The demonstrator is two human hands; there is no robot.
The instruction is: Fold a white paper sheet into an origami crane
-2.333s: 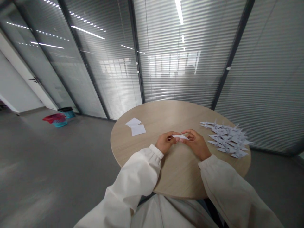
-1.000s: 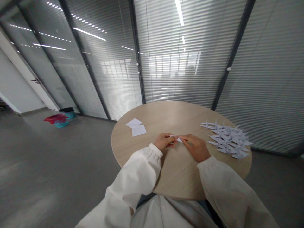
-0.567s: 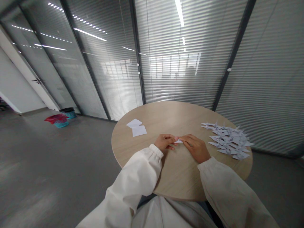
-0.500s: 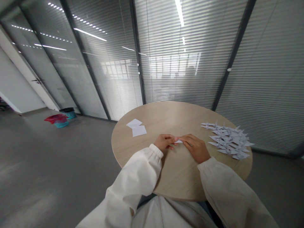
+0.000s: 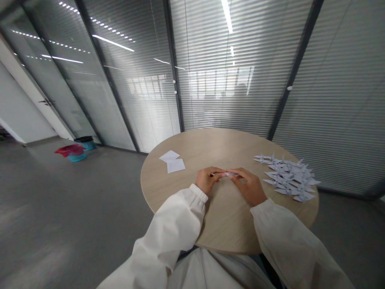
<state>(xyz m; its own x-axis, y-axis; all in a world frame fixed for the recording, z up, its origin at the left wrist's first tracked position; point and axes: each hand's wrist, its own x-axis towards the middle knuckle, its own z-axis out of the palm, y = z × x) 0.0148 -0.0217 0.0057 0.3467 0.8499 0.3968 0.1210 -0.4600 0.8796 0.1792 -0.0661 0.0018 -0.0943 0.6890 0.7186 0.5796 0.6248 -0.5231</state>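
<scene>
Between my fingertips, over the middle of the round table (image 5: 222,144), is a small folded white paper (image 5: 231,174). My left hand (image 5: 208,179) pinches its left end, and my right hand (image 5: 248,186) pinches its right end. The fingers cover much of the paper, so its exact shape is hard to make out. To the right of my right hand lies a group of several folded white paper cranes (image 5: 290,176). On the left side of the table are two flat white paper sheets (image 5: 176,165), touching or slightly overlapping.
A glass partition with blinds (image 5: 225,108) stands just behind the table. On the floor at the left are a blue bin with a red liner (image 5: 72,151) and another with a black liner (image 5: 86,142). A door (image 5: 45,102) is at the far left.
Both hands have shifted their fingers on the small paper; the left fingers have drawn in, and the thumbs now sit below it. The paper appears slightly higher and turned.
</scene>
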